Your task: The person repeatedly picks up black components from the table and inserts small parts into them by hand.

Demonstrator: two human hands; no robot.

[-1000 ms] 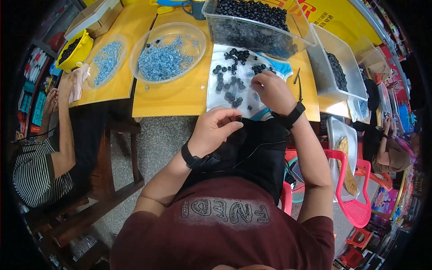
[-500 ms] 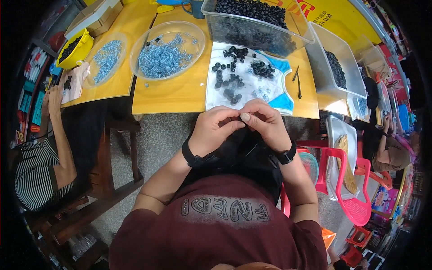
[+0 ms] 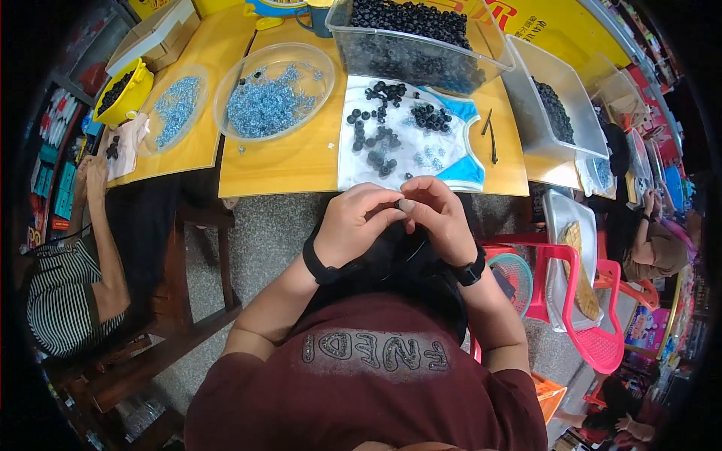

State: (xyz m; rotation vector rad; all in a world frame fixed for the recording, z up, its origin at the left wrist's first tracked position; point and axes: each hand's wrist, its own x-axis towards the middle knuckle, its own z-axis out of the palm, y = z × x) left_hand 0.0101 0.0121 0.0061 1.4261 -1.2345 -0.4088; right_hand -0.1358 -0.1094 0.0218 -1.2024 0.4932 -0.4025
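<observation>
My left hand (image 3: 356,228) and my right hand (image 3: 440,219) meet just off the table's near edge, above my lap. Thumb and fingers of both are pinched together round a small black piece (image 3: 399,204), mostly hidden by the fingertips. Beyond them lies a white and blue cloth (image 3: 353,169) on the table. Loose round black parts (image 3: 431,118) rest on it in clusters, with a few small clear bluish pieces (image 3: 426,155) among them. One single black part (image 3: 408,176) sits at the cloth's near edge, close to my right fingers.
On the yellow table (image 3: 278,174) stand a round tray (image 3: 218,113) of clear bluish pieces and a clear bin (image 3: 342,46) heaped with black parts. Another clear bin (image 3: 575,68) is to the right. Two thin black sticks (image 3: 492,143) lie beside the cloth. A person (image 3: 75,301) sits at left.
My hands have shifted slightly down and left, and my right fingers have turned, so the dark piece shows between the fingertips. The view has moved a little; a single black part now shows at the cloth's near edge.
</observation>
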